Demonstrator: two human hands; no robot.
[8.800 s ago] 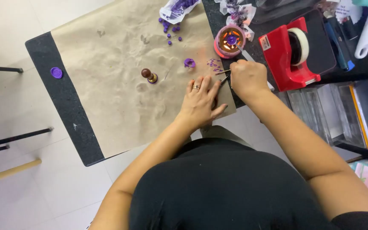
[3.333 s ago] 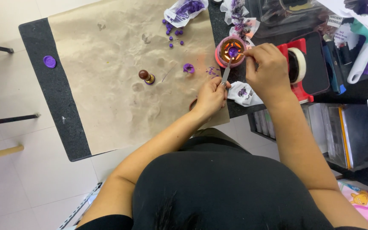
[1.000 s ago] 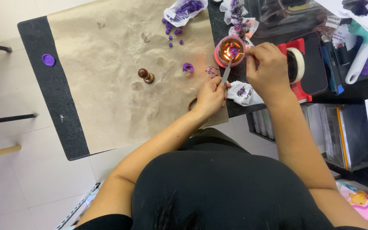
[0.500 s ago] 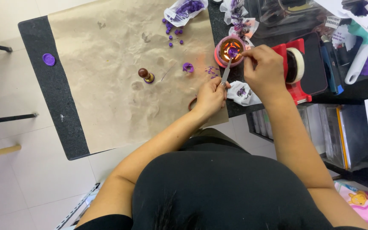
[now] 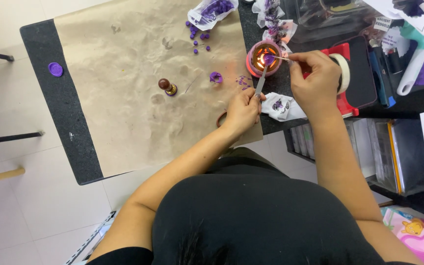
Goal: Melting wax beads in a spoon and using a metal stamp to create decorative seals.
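Observation:
My left hand (image 5: 243, 109) grips the grey handle of a small melting spoon (image 5: 262, 78) whose bowl, holding purple wax, sits over a pink candle warmer (image 5: 263, 58) with a lit flame. My right hand (image 5: 315, 78) pinches a thin stick (image 5: 281, 58) with its tip in the spoon's bowl. A brown-handled wax stamp (image 5: 166, 87) stands on the tan paper (image 5: 138, 83), left of a purple wax seal (image 5: 216, 77).
A bag of purple wax beads (image 5: 213, 10) and loose beads (image 5: 197, 35) lie at the paper's far edge. Another purple seal (image 5: 55, 69) rests on the black mat (image 5: 50, 98). A red tape dispenser (image 5: 344, 78) and a stained white tissue (image 5: 280, 106) sit near my right hand.
Since the earliest frame both hands have moved from the paper up to the warmer. Over the last second they hold nearly still, with the stick shifting slightly in the spoon.

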